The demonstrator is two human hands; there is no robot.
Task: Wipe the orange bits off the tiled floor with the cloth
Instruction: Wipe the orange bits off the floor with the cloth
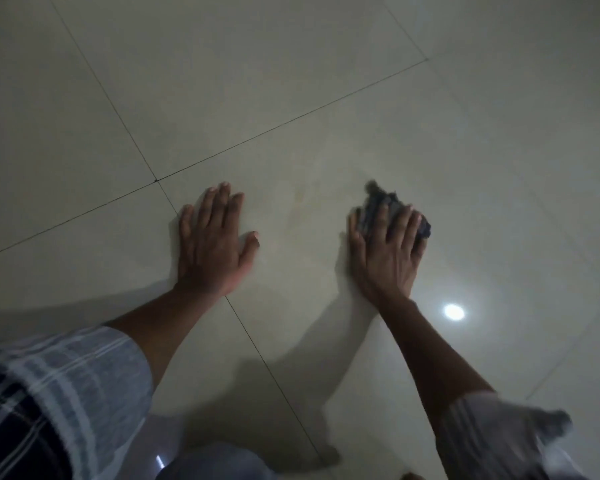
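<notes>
Down on pale floor point(291, 81), both hands planted well apart. Left hand point(215, 244) spread flat, fingers straight, palm down, holding nothing, just bracing beside a grout cross. Right hand point(387, 247) pressed over a dark bunched cloth point(378, 199), fingers laid fairly straight across the top, wad poking out past fingertips and at the far edge; blurred there, so probably mid-stroke. No orange bits plainly visible: light dim, floor glossy, only a faint smear between hands, colour too weak to call. Lamp glare point(453, 311) just beside right wrist. Checked sleeve point(66, 382) at lower left.

Risks from here, as judgement only:
- Missing leftover bits, since gloom and glare hide small specks; worth checking from a lower angle.
- Smearing rather than lifting, with cloth balled so tight that little clean face meets tile; refolding likely to help.
- Pushing crumbs into grout lines, where wiping across would lodge them.
- Cloth slipping out from under straight fingers on a hard push, since nothing curls round it.
- Left palm sliding on slick, possibly damp tile while taking body weight.
</notes>
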